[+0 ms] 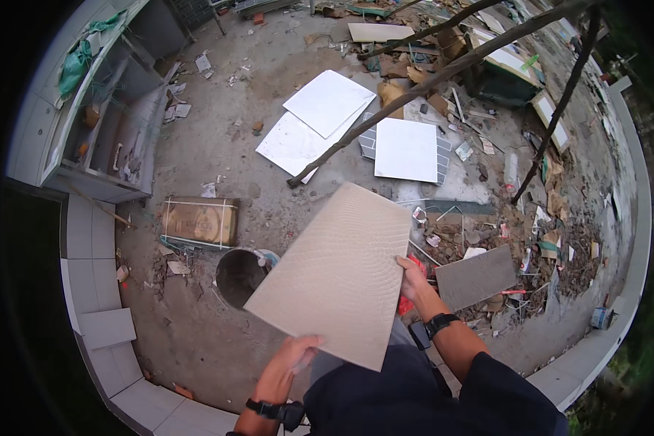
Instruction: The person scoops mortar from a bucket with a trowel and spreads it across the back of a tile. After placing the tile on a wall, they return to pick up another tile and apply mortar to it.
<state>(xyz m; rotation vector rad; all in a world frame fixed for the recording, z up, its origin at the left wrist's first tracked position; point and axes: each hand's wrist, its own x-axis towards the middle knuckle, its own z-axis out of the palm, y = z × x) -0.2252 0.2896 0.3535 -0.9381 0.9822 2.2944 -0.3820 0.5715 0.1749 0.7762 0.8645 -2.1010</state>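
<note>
A large beige tile [334, 276] with a ripple-textured face is held up in front of me, tilted. My left hand [296, 354] grips its lower left edge, the thumb lying over the face and the fingers mostly hidden beneath. On the right edge my right hand [413, 282] is closed, thumb on top, fingers out of sight behind the tile. Just left of the tile stands a dark bucket [241, 277], partly covered by the tile's corner. A brown strapped carton [200, 221] lies beyond the bucket.
White tiles [329, 103] and another white tile [405, 149] lie flat ahead. Wooden poles [443, 78] slant across the far right. Rubble surrounds a grey-brown tile [477, 277] at right. A low tiled wall [103, 280] and an open cabinet [102, 138] stand left.
</note>
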